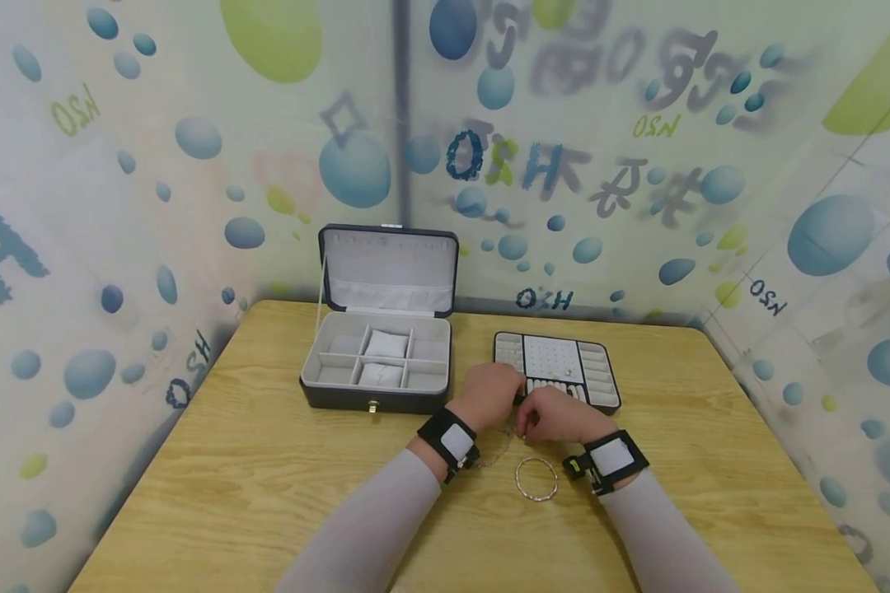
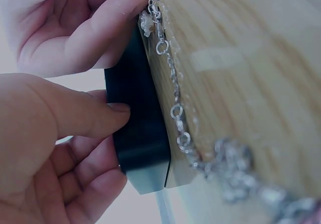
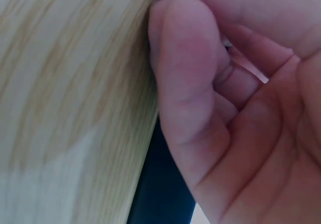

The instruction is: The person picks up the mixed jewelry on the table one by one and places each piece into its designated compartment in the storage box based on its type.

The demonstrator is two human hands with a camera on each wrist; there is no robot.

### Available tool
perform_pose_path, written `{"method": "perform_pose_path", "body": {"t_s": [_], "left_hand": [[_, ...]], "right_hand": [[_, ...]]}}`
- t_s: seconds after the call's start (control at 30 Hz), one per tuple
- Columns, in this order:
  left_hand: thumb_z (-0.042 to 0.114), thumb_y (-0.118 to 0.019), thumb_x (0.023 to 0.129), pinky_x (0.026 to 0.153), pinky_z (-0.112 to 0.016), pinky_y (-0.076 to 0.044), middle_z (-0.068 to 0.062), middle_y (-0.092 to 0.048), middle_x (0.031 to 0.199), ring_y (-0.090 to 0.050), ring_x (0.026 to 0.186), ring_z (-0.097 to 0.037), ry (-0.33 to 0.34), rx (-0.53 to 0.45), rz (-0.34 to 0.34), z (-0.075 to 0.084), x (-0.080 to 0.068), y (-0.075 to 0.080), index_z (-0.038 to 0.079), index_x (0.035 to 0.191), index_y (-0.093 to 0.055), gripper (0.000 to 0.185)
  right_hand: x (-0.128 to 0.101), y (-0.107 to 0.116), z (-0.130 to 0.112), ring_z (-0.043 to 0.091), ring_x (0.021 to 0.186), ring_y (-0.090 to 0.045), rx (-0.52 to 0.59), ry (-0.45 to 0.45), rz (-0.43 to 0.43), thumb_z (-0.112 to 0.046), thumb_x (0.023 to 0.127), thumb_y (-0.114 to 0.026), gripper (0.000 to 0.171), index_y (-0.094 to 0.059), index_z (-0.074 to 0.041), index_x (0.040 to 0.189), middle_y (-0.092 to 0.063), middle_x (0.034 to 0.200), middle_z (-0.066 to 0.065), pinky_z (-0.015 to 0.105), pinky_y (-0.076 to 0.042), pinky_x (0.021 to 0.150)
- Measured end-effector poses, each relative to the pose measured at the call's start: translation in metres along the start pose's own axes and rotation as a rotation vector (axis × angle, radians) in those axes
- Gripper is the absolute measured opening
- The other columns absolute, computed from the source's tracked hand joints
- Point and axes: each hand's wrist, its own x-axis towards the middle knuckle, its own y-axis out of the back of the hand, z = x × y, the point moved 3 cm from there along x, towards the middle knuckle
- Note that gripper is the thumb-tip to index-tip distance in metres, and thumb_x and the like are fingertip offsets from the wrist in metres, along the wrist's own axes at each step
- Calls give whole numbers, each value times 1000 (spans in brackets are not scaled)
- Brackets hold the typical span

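A thin silver chain lies on the wooden table just in front of a black jewellery tray. My right hand pinches the chain's far end; in the left wrist view its fingertips grip the clasp end of the chain. In the right wrist view the right hand is curled against the tabletop. My left hand sits beside it at the tray's front edge, fingers loosely curled and holding nothing. Its thumb touches the tray's black wall.
An open dark jewellery box with grey compartments and two small cushions stands at the back left, lid upright. A silver bangle lies on the table between my wrists. Patterned walls close in the table on three sides.
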Motion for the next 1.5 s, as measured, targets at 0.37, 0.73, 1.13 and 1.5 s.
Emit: {"method": "perform_pose_path", "body": {"t_s": [0.37,0.73,1.13,1.5], "left_hand": [[15,-73,97,55,-30,-47,6,-71,84,-60,72,-10,7,17,8,-1,-1,1,23,88,-74,12],[15,-75,94,56,-29,-47,7,-73,86,-62,74,-10,-14,40,16,1,-2,1,24,89,-75,11],[13,-72,97,54,-27,-43,7,-69,81,-57,69,-9,-6,31,12,2,-1,4,23,88,-75,14],[12,-70,98,56,-28,-44,7,-69,81,-57,71,-9,-2,13,1,1,0,2,23,87,-74,16]], "right_hand": [[1,2,1,4,59,-53,-53,7,11,4,80,-72,22,-77,-18,81,-67,74,-11,22,-44,57],[-6,8,6,7,58,-54,-17,-19,10,4,77,-69,20,-76,-15,81,-68,74,-7,24,-45,55],[-12,18,10,9,55,-58,78,-27,46,4,83,-66,20,-76,-14,83,-67,70,-4,27,-49,54],[-17,27,17,17,62,-64,156,-68,143,4,86,-65,16,-77,-7,90,-72,80,4,30,-54,60]]}}
